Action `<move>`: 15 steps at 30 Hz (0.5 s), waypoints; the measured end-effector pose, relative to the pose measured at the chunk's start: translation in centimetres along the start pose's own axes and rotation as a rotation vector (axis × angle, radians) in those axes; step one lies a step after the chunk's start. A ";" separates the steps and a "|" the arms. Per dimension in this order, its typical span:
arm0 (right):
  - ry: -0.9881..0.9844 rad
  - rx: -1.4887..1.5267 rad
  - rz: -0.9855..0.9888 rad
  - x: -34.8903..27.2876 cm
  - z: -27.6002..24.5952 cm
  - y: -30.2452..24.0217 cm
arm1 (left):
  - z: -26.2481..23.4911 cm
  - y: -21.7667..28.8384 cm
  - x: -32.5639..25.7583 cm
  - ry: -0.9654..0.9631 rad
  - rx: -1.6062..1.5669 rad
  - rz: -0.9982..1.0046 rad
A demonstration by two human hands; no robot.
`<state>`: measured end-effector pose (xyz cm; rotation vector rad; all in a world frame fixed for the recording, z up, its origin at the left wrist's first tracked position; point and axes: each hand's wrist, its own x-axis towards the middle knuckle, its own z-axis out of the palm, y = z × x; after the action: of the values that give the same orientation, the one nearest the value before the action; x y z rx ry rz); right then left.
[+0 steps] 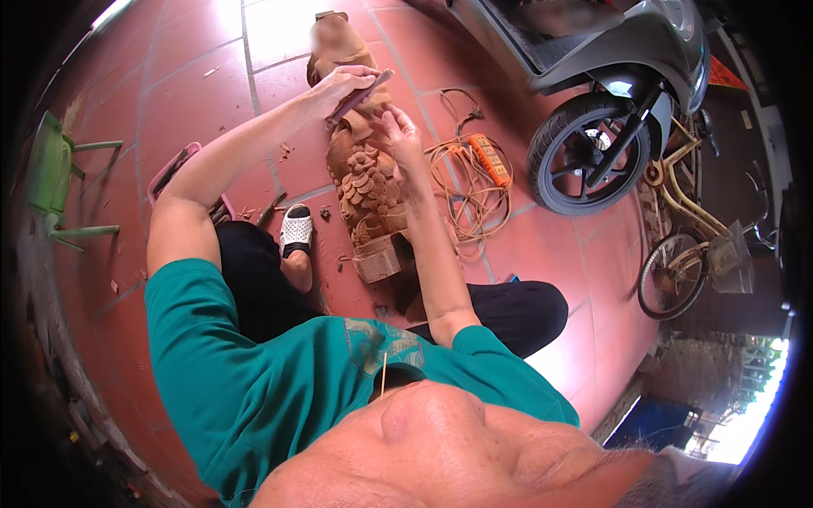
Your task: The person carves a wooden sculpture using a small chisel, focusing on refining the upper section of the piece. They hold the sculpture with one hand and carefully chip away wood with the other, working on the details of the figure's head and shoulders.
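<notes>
Carving a wooden statue (366, 182) that lies on the red tiled floor (195, 76), between the person's legs. Head view: the left hand (339, 85) grips a flat chisel-like tool (360, 95) at the upper part; the right hand (398, 131) steadies the wood, fingers curled on it. Shaping looks underway; the next stroke likely needs a firm brace.

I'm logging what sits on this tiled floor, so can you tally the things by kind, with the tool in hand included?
Wooden carving: 1
Flat hand tool, held in the left hand: 1
Orange power strip with coiled cord: 1
Motor scooter: 1
Bicycle: 1
Green chair: 1
Pink tray: 1
Total: 7
The right hand rests on the carving.
</notes>
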<state>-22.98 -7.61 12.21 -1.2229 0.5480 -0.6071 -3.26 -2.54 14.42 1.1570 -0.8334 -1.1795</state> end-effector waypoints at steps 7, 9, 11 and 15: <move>0.253 0.506 0.022 2.4 2.3 2.6 | 3.1 -0.6 -1.5 0.056 -0.031 -0.089; 0.274 0.522 0.059 2.1 2.6 3.0 | 2.1 -2.6 -1.6 0.064 0.085 -0.055; 0.358 0.570 0.036 2.2 2.0 2.9 | 1.6 -3.4 -1.8 0.024 0.248 -0.099; 0.360 0.252 -0.047 2.8 -2.3 0.4 | -2.8 -5.0 -3.0 -0.082 0.952 0.120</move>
<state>-22.46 -11.10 11.10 -0.8945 0.7205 -0.9165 -2.54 1.11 9.10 1.7802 -1.5892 -0.7139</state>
